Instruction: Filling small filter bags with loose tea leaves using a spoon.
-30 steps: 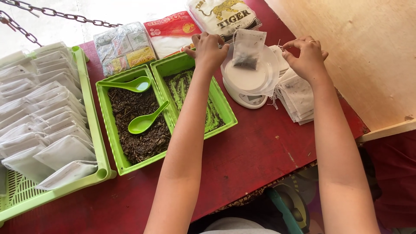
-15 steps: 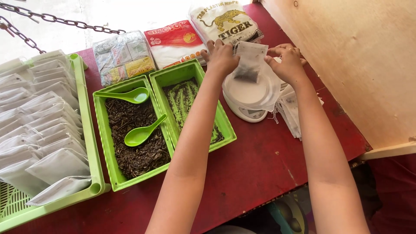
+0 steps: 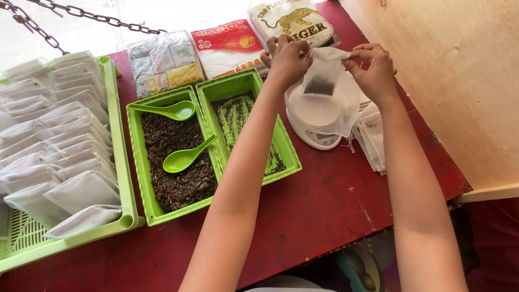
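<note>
A small white filter bag (image 3: 323, 73), translucent with a dark clump of dried leaf showing at its bottom, hangs upright between both hands above the white kitchen scale (image 3: 318, 116). The left hand (image 3: 285, 58) pinches the bag's upper left corner between thumb and fingers, and the right hand (image 3: 373, 70), a ring on one finger, pinches the upper right corner the same way, so the top edge is stretched between them. The bag is clear of the scale's round pan, not resting on it. Just to the right of the scale lies a loose stack of empty white bags (image 3: 374, 138) with strings trailing. To the left of the scale sit two green trays side by side on the red table (image 3: 324, 200): the nearer tray (image 3: 251, 127) holds only a thin scatter of dark leaf, the farther tray (image 3: 170, 157) is well filled with it and carries two green spoons (image 3: 186, 157). Beyond them, at the far left, a long green basket (image 3: 127, 178) holds rows of filled white bags. Plastic packets (image 3: 227, 46) lie along the table's far edge.
</note>
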